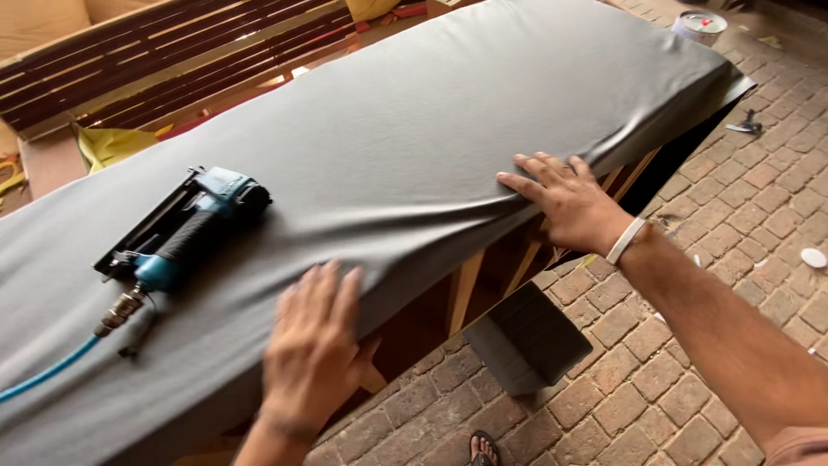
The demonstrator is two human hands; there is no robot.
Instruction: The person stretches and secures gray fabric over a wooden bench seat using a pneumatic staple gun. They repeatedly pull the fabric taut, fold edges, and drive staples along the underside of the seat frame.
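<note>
Both hands press flat, fingers spread, on the grey fabric draped over the long surface: left hand (blurred) near the edge, right hand farther along. A blue staple gun lies beside.

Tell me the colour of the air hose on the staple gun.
Light blue hose, seen in the head view, leaving the staple gun.

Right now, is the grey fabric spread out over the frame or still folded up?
Spread out. The grey fabric covers the long frame end to end, hanging over the near edge, with wrinkles by the right hand. The left hand presses it flat.
</note>
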